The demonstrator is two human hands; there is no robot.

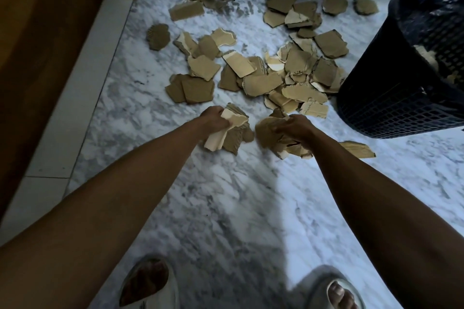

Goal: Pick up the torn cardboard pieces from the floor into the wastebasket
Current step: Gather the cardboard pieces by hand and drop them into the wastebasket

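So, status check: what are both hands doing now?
Left hand, right hand: each grips torn brown cardboard pieces. Black mesh wastebasket at right. Path unobstructed.

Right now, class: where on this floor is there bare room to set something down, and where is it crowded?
Bare marble floor lies between the two forearms, from the hands down to the slippers, and along the white skirting on the left. It is crowded ahead of the left hand and right hand, where cardboard pieces pile up against the wastebasket.
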